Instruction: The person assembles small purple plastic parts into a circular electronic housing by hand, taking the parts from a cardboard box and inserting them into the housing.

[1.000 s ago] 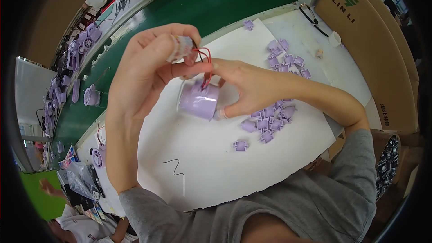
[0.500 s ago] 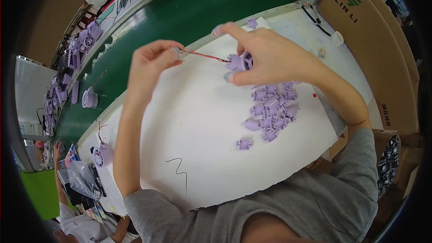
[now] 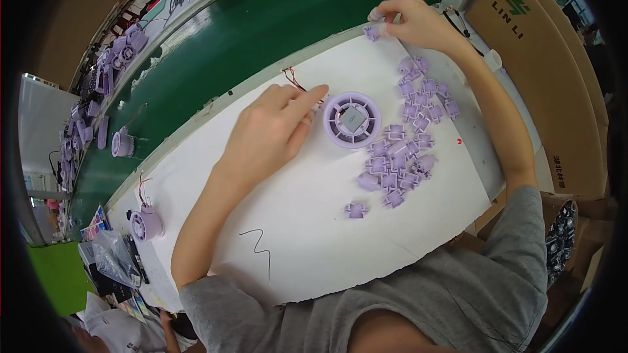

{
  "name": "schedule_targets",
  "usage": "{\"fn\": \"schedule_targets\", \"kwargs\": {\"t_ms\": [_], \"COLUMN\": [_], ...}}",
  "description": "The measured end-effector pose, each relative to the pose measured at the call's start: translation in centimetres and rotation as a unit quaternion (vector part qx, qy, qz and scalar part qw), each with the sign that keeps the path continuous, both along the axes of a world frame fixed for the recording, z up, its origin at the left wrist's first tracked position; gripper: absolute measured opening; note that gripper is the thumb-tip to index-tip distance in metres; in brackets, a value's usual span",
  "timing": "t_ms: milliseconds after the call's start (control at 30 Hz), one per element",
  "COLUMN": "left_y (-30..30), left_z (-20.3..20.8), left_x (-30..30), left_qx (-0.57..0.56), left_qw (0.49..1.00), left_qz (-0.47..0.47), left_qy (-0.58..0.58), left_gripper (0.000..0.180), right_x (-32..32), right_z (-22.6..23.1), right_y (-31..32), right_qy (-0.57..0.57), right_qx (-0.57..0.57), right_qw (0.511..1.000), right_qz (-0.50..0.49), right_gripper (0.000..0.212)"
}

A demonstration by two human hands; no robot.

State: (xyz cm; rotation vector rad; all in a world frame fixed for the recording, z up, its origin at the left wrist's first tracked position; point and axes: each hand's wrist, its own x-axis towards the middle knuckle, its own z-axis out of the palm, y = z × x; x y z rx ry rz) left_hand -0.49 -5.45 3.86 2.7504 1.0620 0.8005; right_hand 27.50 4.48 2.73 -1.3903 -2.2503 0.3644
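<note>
A round purple fan housing (image 3: 331, 136) with a grey square hub faces up on the white sheet, in the middle. My left hand (image 3: 265, 127) is closed at its left side, thumb and fingers pinching its neck, which they mostly hide. Red and black wires (image 3: 294, 80) rise out past those fingers. At the far right corner of the sheet, my right hand (image 3: 418, 23) pinches a small purple bracket (image 3: 371, 32) between thumb and fingertips. More such purple brackets (image 3: 394, 132) lie in two loose clusters to the right of the housing.
Another wired purple housing (image 3: 145, 223) stands at the left edge, near a clear plastic bag (image 3: 116, 258). A green surface (image 3: 261, 33) stretches beyond the table, with a further housing (image 3: 122, 143). Tall cardboard boxes (image 3: 523, 91) border the right. Another person's sleeve (image 3: 121, 330) shows lower left.
The housing has come down toward me and turned face up. My left hand has gone from the wires to its side. My right hand has left it and reached far right to a bracket.
</note>
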Motion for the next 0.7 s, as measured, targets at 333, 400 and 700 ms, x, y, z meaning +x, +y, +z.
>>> {"fn": "schedule_targets", "kwargs": {"t_ms": [333,400,700], "left_y": [1.1,1.2,-0.3], "left_z": [-2.9,-2.9,-1.6], "left_x": [1.1,1.3,2.1], "left_qx": [0.196,0.24,-0.062], "left_qw": [0.98,0.97,0.99], "left_qz": [-0.008,-0.009,0.012], "left_qy": [-0.02,-0.022,-0.128], "left_gripper": [0.021,0.021,0.012], "right_x": [-2.0,-2.4,-8.1], "right_z": [-2.4,-1.8,1.3], "right_y": [-0.6,-1.0,-6.2], "right_qy": [-0.054,-0.079,0.436], "right_qx": [0.19,0.233,-0.234], "right_qw": [0.98,0.969,0.851], "right_qz": [0.02,0.035,0.176], "right_gripper": [0.029,0.027,0.022]}}
